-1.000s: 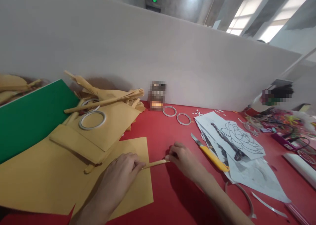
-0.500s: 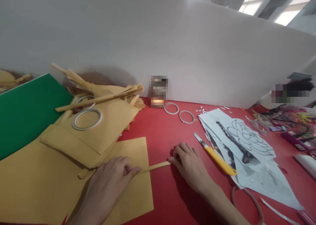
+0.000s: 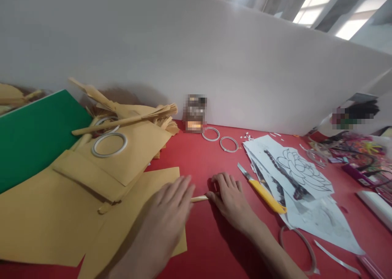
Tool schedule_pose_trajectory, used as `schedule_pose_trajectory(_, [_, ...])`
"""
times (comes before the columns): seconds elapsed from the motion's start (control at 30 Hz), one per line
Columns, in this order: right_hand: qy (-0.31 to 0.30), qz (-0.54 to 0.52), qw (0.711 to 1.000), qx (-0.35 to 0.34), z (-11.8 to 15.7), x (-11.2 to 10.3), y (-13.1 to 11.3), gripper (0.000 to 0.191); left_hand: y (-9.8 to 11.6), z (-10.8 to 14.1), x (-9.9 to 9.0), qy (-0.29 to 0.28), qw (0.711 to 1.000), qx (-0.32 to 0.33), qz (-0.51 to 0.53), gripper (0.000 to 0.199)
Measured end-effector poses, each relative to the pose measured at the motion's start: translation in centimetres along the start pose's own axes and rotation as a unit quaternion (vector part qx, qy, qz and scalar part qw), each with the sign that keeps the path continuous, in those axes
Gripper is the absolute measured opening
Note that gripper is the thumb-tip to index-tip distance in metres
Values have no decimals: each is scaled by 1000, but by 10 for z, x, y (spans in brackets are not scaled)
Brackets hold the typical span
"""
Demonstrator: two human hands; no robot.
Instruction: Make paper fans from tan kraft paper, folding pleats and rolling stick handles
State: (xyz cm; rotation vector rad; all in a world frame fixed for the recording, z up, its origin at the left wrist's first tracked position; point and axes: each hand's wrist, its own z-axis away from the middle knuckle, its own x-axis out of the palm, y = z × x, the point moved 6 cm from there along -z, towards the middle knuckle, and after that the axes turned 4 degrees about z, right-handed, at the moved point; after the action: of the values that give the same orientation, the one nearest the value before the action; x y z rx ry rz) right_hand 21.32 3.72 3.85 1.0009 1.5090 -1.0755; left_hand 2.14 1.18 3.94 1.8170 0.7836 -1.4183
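A thin stick of rolled tan paper [image 3: 199, 198] lies low over the red table. My right hand [image 3: 230, 200] pinches its right end between thumb and fingertips. Flat above the other end is my left hand [image 3: 167, 211], fingers stretched out and slightly blurred; it hides that part of the stick. Beneath the left hand is a sheet of tan paper [image 3: 171, 177], its right edge reaching onto the red surface. A yellow utility knife [image 3: 266, 195], blade exposed, rests to the right of my right hand.
Stacked tan paper [image 3: 137, 148] and folded fans carry tape rolls [image 3: 109, 145] at left, near a green board [image 3: 36, 136]. Two more rings [image 3: 229, 144] lie by the wall. Printed flower sheets [image 3: 306, 172], a brown ring [image 3: 310, 250] and a white strip [image 3: 337, 258] occupy the right.
My left hand has moved right along the paper stick and changed from gripping its left part to lying flat with fingers extended. My right hand keeps its pinch.
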Motion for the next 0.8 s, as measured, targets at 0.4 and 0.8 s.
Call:
schedule_pose_trajectory(0.4, [25, 44, 999, 13, 8, 4, -4, 18, -7, 11, 13, -1, 992, 112, 55, 64])
schedule_pose_trajectory(0.8, [107, -325, 937, -77, -12, -18, -76, 12, -6, 13, 10, -19, 988, 141, 59, 64])
